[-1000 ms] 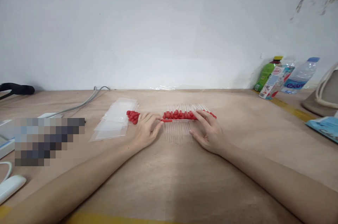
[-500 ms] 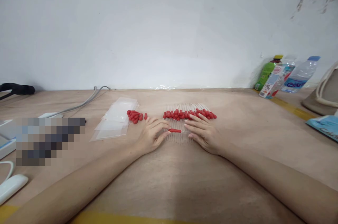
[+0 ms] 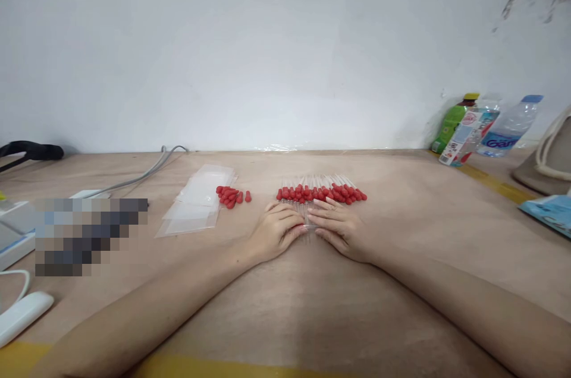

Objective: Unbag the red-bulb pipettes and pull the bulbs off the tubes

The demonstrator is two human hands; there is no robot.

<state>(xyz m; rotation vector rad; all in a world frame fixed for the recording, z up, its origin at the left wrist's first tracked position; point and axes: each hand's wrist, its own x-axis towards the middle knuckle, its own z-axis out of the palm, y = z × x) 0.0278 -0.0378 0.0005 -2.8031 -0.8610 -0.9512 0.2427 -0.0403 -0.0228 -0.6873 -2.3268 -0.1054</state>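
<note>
Droppers (image 3: 307,194) with rounded, rubbery red bulbs and slim, pale, see-through stems lie side by side in a crowded row on a light-brown, wood-look tabletop (image 3: 267,318), their bulbs toward the person and their stems pointing at a plain white wall (image 3: 267,51). Nearer the person, thin, clear, glass-like tubes (image 3: 302,210) lie below the row, largely covered by the hands. Thumb and fingers of the left hand (image 3: 276,230) are pinched on a small red rubbery bulb (image 3: 303,226), only a sliver of it showing. Beside it, a thin, clear, glass-like tube (image 3: 311,226) bridges the narrow gap to the right hand (image 3: 341,226), whose thumb and fingers appear clamped on it, though the piece is too small and hidden to be sure. The hands are near each other but apart, with the row just beyond their fingers. To the left hand's left, loose red rubbery bulbs (image 3: 228,195) sit in a small heap beside flat, translucent plastic bags (image 3: 191,205), a single bulb lying slightly apart on the side nearer the hand
</note>
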